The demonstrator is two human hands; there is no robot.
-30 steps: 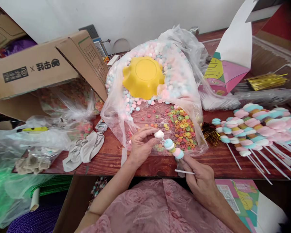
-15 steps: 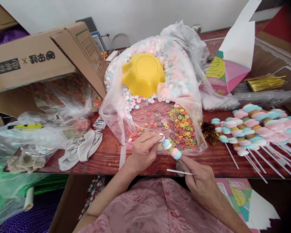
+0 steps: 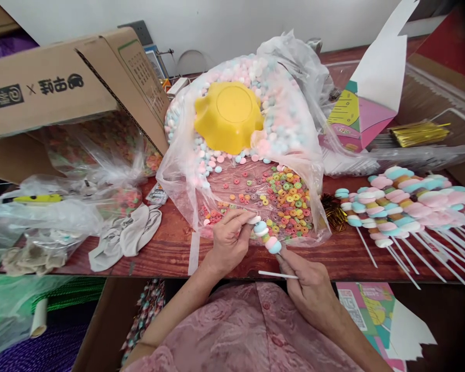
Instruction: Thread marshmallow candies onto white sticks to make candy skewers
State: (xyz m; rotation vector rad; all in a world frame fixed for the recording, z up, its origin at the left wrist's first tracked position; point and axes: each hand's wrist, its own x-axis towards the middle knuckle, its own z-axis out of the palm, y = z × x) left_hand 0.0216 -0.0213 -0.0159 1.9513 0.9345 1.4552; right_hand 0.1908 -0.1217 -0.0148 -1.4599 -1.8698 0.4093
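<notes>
The left hand (image 3: 228,240) pinches a white marshmallow (image 3: 253,219) between thumb and fingertips at the tip of the candy skewer (image 3: 270,243), which the right hand (image 3: 308,287) grips with closed fingers from 5 o'clock, the ring-candy bag (image 3: 289,199) lying at 12 o'clock and the finished skewers (image 3: 403,206) at 3 o'clock.

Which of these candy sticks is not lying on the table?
The candy stick held between the left hand and right hand; it carries only a few sweets, while the full sticks lie piled on the table.
</notes>
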